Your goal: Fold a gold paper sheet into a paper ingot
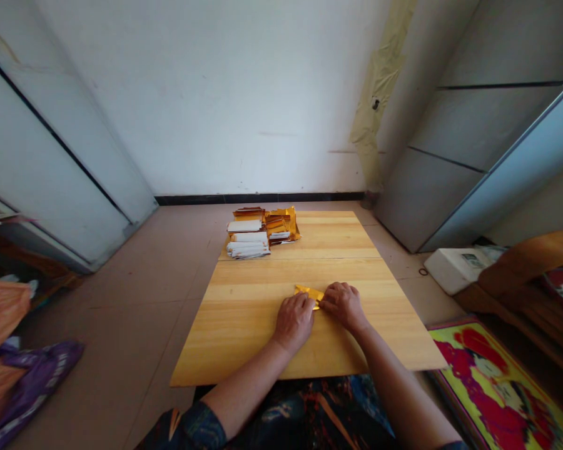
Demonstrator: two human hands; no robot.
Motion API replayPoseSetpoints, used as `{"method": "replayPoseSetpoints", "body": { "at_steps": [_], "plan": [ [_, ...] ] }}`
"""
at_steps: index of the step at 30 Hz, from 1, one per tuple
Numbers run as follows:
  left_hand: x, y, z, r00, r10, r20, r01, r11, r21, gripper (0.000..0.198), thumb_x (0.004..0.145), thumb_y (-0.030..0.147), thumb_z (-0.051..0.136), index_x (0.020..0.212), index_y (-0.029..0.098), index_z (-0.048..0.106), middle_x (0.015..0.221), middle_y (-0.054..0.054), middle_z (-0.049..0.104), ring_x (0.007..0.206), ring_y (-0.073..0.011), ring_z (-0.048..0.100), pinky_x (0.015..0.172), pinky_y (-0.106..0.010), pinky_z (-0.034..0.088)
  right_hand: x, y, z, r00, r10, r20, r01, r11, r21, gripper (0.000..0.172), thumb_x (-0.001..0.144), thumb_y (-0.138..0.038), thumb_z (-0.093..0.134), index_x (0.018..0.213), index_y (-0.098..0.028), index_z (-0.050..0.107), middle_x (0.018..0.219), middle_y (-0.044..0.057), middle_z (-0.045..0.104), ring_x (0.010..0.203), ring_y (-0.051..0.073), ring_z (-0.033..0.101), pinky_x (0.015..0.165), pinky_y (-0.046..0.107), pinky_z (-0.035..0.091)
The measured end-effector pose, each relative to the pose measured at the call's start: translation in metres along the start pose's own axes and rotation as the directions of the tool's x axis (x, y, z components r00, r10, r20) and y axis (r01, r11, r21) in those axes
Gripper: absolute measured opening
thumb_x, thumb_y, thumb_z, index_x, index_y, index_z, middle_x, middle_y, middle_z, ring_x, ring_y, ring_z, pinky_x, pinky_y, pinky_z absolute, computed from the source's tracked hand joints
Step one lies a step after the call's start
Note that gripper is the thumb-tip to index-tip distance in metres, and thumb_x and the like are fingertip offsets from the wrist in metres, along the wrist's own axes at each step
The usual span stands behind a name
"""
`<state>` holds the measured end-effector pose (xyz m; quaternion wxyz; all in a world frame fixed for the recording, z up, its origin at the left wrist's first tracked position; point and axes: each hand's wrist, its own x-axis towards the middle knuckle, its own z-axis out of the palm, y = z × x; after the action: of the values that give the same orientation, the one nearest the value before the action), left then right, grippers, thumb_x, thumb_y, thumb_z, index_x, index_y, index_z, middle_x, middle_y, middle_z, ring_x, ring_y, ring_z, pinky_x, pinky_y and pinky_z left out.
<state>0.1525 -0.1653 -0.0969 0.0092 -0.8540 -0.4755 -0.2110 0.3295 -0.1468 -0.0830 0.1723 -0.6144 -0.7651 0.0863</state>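
Observation:
A small piece of shiny gold foil paper (309, 291) lies on the wooden table in front of me, partly covered by my fingers. My left hand (294, 320) presses its closed fingers on the near left part of the foil. From the right, my right hand (344, 305) pinches the foil's right edge. Toward the far left of the table sit stacks of folded gold-and-white paper (248, 237). Beside them rests a pile of gold foil sheets (284, 220).
The wooden table (244, 337) has a seam across it. Grey cabinets (445, 150) stand at right, near a white box (455, 269) and a colourful mat (502, 381). Purple and orange bags (32, 381) lie at left. A white wall (225, 100) rises behind.

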Motion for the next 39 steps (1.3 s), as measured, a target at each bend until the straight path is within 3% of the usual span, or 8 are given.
{"method": "replayPoseSetpoints", "body": {
  "at_steps": [7,13,33,39],
  "plan": [
    [0.0,0.001,-0.007,0.999,0.024,0.027,-0.024,1.0,0.011,0.019,0.09,0.02,0.048,0.102,0.025,0.062,0.11,-0.008,0.063,0.101,-0.0231,0.059,0.082,-0.037,0.048,0.005,0.002,-0.004,0.993,-0.113,0.037,0.114,0.993,-0.035,0.018,0.086,-0.036,0.062,0.076,-0.023,0.068,0.093,0.003,0.065,0.091,0.019,0.052,0.08,0.033,0.028],
    [-0.003,-0.001,-0.003,0.999,0.04,0.027,-0.039,0.999,-0.026,0.02,0.088,0.019,0.05,0.1,0.022,0.065,0.118,-0.01,0.06,0.108,-0.0251,0.056,0.088,-0.041,0.046,0.009,0.011,0.0,0.973,-0.229,0.038,0.23,0.973,-0.015,0.013,0.083,-0.033,0.066,0.076,-0.022,0.068,0.091,0.004,0.065,0.089,0.018,0.051,0.081,0.032,0.029],
    [-0.006,-0.001,0.001,0.999,0.047,0.009,-0.047,0.999,-0.026,0.016,0.085,0.02,0.052,0.091,0.019,0.066,0.12,-0.013,0.059,0.113,-0.0272,0.053,0.091,-0.042,0.044,0.012,0.006,0.0,0.988,-0.157,0.002,0.156,0.986,0.05,0.013,0.077,-0.032,0.071,0.072,-0.021,0.066,0.084,0.002,0.063,0.085,0.017,0.052,0.08,0.03,0.03],
    [-0.003,0.002,0.0,1.0,-0.003,0.018,0.004,0.999,-0.045,0.014,0.086,0.022,0.054,0.089,0.02,0.067,0.118,-0.011,0.061,0.112,-0.0267,0.053,0.091,-0.042,0.044,0.014,0.003,0.001,0.994,-0.111,0.01,0.11,0.993,0.053,0.011,0.074,-0.028,0.072,0.069,-0.021,0.066,0.082,0.001,0.063,0.084,0.017,0.053,0.08,0.03,0.031]
  ]
}}
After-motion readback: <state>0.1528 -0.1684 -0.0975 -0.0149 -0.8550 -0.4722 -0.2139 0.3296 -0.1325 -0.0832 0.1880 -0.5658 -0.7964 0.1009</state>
